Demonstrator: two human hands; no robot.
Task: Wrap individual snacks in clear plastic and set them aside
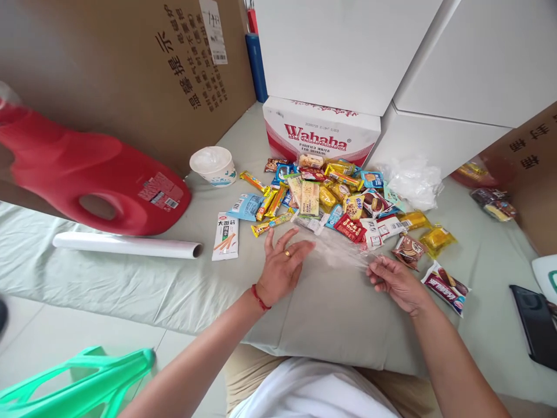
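Note:
A clear plastic bag lies in front of the snack pile, its right end pinched in the fingers of my right hand. My left hand, with a ring and a red cord bracelet, hovers by the bag's left edge, fingers apart. Whether a fingertip touches the bag is unclear. Just beyond spreads a heap of small wrapped snacks in several colours. A white snack packet lies left of my left hand. Right of my right hand are a brown packet and a purple-and-white packet.
A Wahaba-type water carton stands behind the heap, with a paper tub to its left. Crumpled clear bags sit at right. A red jug, a white roll, a phone and a green stool surround the area.

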